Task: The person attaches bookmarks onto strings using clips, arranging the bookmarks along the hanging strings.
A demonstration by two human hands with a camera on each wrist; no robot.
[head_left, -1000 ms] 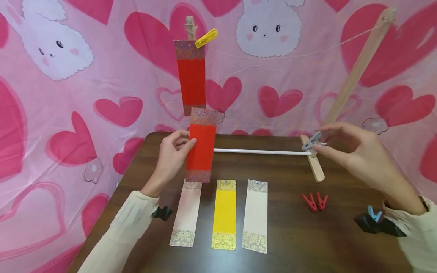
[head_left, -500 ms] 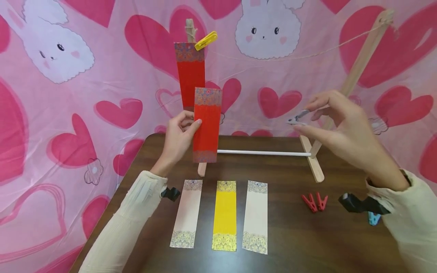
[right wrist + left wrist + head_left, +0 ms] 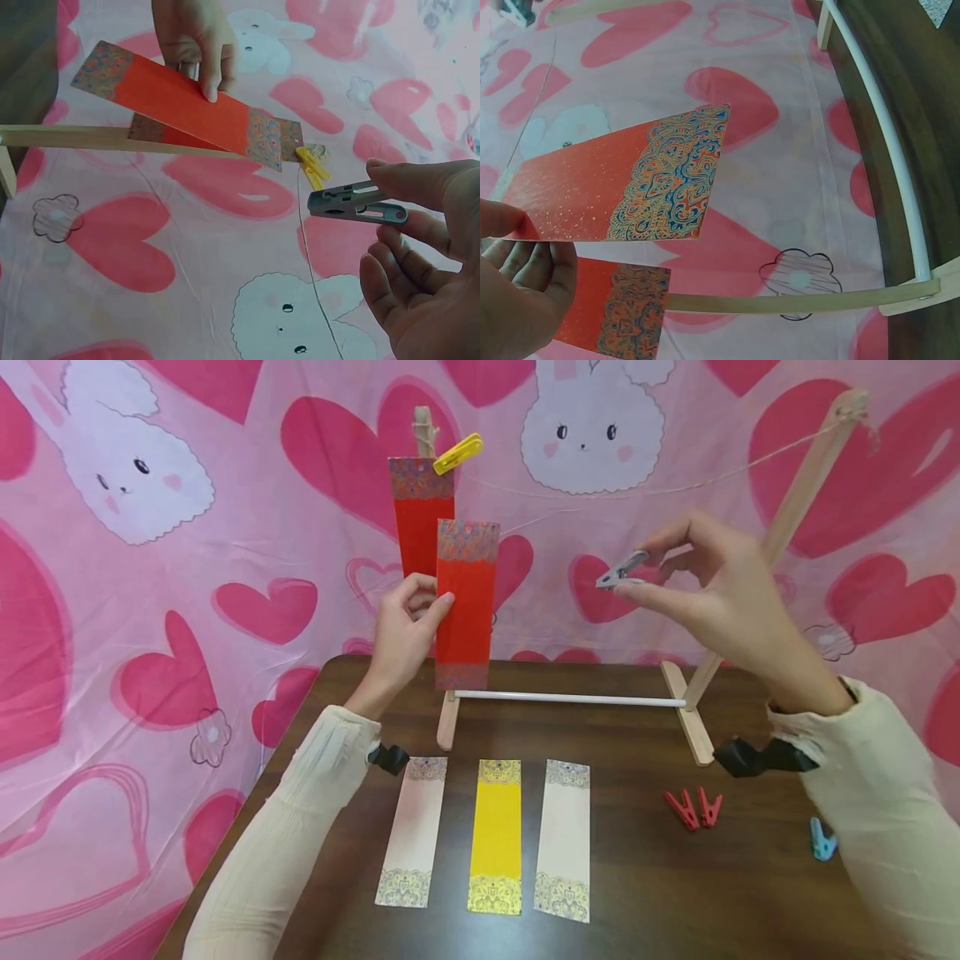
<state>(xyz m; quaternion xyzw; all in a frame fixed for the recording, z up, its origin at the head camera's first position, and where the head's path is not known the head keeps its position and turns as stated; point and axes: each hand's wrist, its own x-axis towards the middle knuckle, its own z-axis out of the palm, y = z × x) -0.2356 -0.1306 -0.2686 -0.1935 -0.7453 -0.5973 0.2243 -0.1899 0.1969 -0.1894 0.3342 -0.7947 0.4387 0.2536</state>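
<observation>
My left hand (image 3: 405, 618) pinches a red patterned paper strip (image 3: 467, 610) by its left edge, upright in the air. Behind it a second red strip (image 3: 424, 522) hangs at the string's left end under a yellow clothespin (image 3: 458, 453). In my right hand (image 3: 720, 585) a grey clothespin (image 3: 622, 570) is pinched between thumb and fingertips, to the right of the held strip and apart from it. The right wrist view shows this grey clothespin (image 3: 356, 203) with its jaws together, just below the string.
A string (image 3: 645, 491) spans the wooden posts (image 3: 806, 485) of a stand with a white crossbar (image 3: 570, 697). On the table (image 3: 630, 860) lie a yellow strip (image 3: 495, 835), two pale strips (image 3: 562, 839), red clothespins (image 3: 681, 810) and a blue clothespin (image 3: 822, 841).
Both hands have risen. My left hand lifted the red strip up and slightly right; my right hand carried the grey clothespin up and left, away from the stand's right foot.
</observation>
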